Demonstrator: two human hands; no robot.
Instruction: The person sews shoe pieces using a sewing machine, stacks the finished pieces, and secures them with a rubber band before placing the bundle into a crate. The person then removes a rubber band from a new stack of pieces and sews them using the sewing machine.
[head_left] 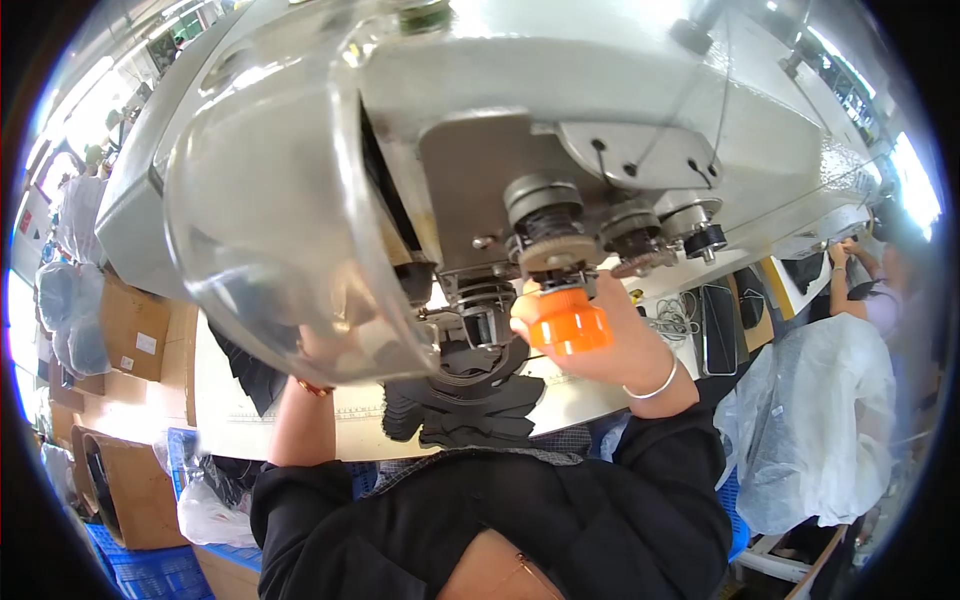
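A large grey sewing machine head [480,80] fills the upper view, with tension dials and an orange knob [570,322] on its front. My left hand [340,335] is under the machine at the left, blurred behind a clear plastic shield [270,220]; its fingers cannot be made out. Just behind the orange knob is my right hand [622,335], a bangle at its wrist. Knob and machine parts cover most of its fingers, so its grip does not show. Between my forearms, a fanned stack of black cut pieces [475,410] lies on the pale tabletop [350,425].
More black pieces [245,365] lie at the table's left. Cardboard boxes [135,325] and a blue crate [150,570] stand on the left floor. Clear plastic sheeting [820,410] hangs at the right. Beyond it, another person's arm [840,280] reaches over a table.
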